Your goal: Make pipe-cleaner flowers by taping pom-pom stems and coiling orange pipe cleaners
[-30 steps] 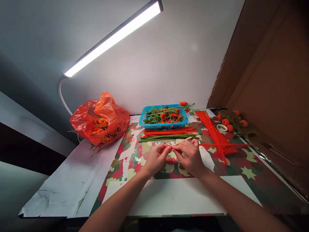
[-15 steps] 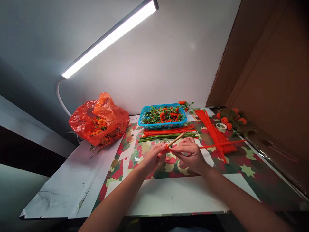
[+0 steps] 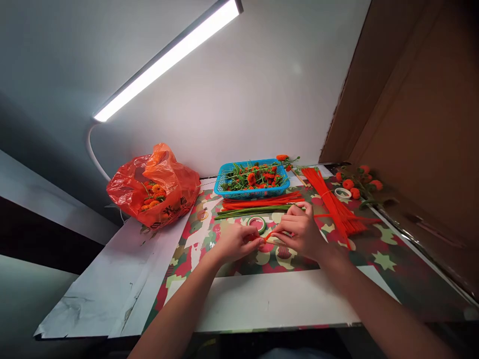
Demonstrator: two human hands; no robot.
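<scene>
1. Orange pipe cleaner (image 3: 266,235) sits pinched between both hands at mid-table, over the patterned mat (image 3: 377,259). Only a short bit shows between the fingertips; the rest is hidden by the fingers.
2. Left hand (image 3: 236,243): fingers closed together on the near-left end of the pipe cleaner, thumb on top.
3. Right hand (image 3: 302,231): thumb and forefinger clamped on the right part of the same piece, other fingers curled. An orange strand (image 3: 359,218) runs right from behind this hand; can't tell if it is the same piece.
4. Green tape roll (image 3: 258,223) lies flat just beyond the fingertips, partly covered by them.
5. Far side: green stems (image 3: 250,211) and orange stems (image 3: 262,202) lie in flat rows, touching each other, in front of the blue basket (image 3: 224,179) of finished flowers. Basket contents too tangled to separate.
6. Right: fanned orange pipe cleaner bundle (image 3: 329,197), small white tape roll (image 3: 342,193), loose orange flowers (image 3: 355,182) against the brown cardboard wall (image 3: 419,109).
7. Left: orange plastic bag (image 3: 175,187) with flowers inside, mostly obscured by the film.
8. Open room: bare white strip (image 3: 269,301) near the table edge, under the forearms; bare paper at near left. Right table edge runs close under the cardboard; both forearms are cut off by the bottom edge of the view.
</scene>
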